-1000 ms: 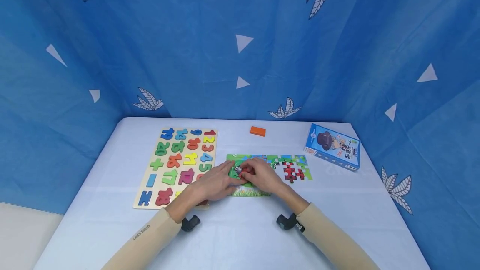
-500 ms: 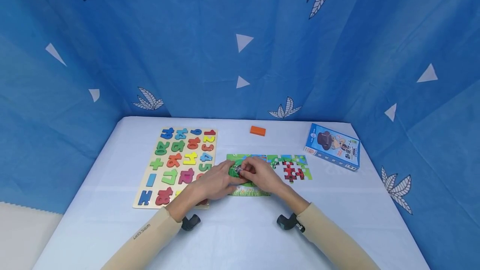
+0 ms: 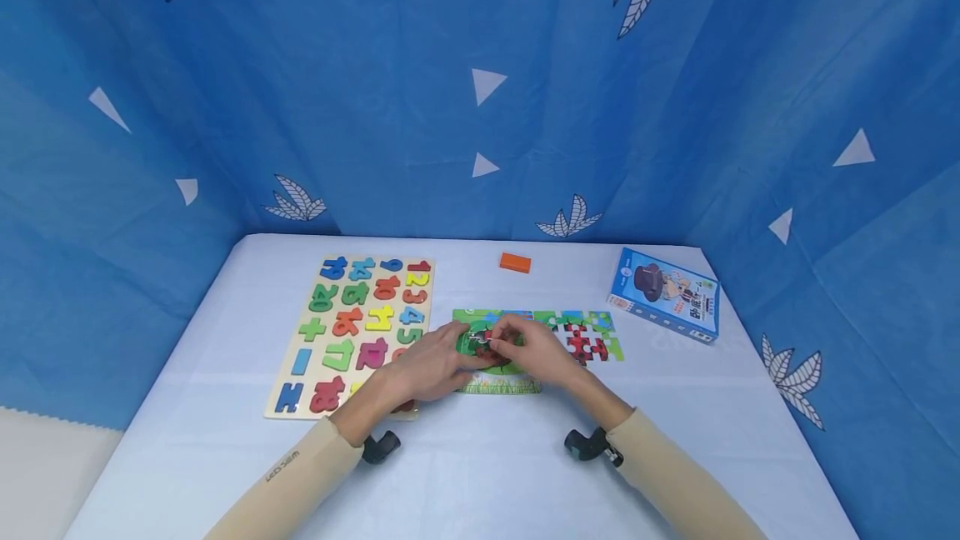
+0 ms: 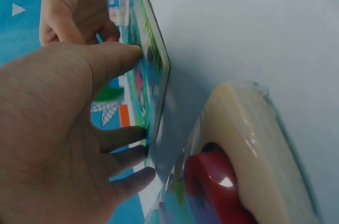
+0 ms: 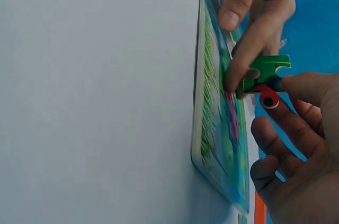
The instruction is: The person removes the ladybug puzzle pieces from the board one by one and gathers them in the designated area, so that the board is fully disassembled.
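Observation:
My left hand [image 3: 431, 362] rests on the left side of a ladybug puzzle board [image 3: 501, 387], its fingers spread and fairly straight. In the left wrist view the thumb and fingertips touch that board's surface and edge. My right hand [image 3: 536, 351] is over the board's right part. It pinches a small green-and-red puzzle piece [image 5: 268, 69] between thumb and index finger, tilted up off the board, close to the left fingers. To the right lies a second green board section [image 3: 617, 349] bearing red ladybug pieces [image 3: 580, 347] with gaps between them.
A wooden number board [image 3: 318, 348] with coloured numerals lies at the left, partly under my left forearm. An orange block [image 3: 515, 262] sits at the back. At the back right stands a blue game box [image 3: 666, 294]. Blue curtains surround the white table [image 3: 487, 473].
My right hand has shifted slightly to the right and lifted the puzzle piece, uncovering more of the ladybug picture. My left hand has stayed in place.

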{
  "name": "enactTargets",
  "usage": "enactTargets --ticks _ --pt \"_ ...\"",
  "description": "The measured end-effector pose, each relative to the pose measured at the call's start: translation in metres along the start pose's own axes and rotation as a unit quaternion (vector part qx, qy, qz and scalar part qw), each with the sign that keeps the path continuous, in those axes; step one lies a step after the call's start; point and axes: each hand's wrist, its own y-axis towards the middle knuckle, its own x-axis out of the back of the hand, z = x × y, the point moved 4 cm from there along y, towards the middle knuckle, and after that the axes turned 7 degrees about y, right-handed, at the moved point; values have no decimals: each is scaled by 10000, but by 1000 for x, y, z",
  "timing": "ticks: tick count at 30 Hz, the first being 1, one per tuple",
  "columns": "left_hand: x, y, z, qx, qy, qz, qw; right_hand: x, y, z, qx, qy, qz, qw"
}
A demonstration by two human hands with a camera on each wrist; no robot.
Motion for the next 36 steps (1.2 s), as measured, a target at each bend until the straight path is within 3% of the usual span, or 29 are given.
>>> enactTargets --ticks 8,16,23,36 --pt "0 1 0 -30 4 -49 10000 30 -12 -9 -524 -51 -448 9976" --pt "-1 -1 0 18 -98 16 9999 57 -20 -22 -644 -286 -901 9934" --pt "-2 -1 -1 52 -7 51 10000 74 -30 -36 -1034 -338 -890 9901" --pt "-3 0 -2 253 -210 192 9993 80 -38 -47 -1088 -521 -710 9902"
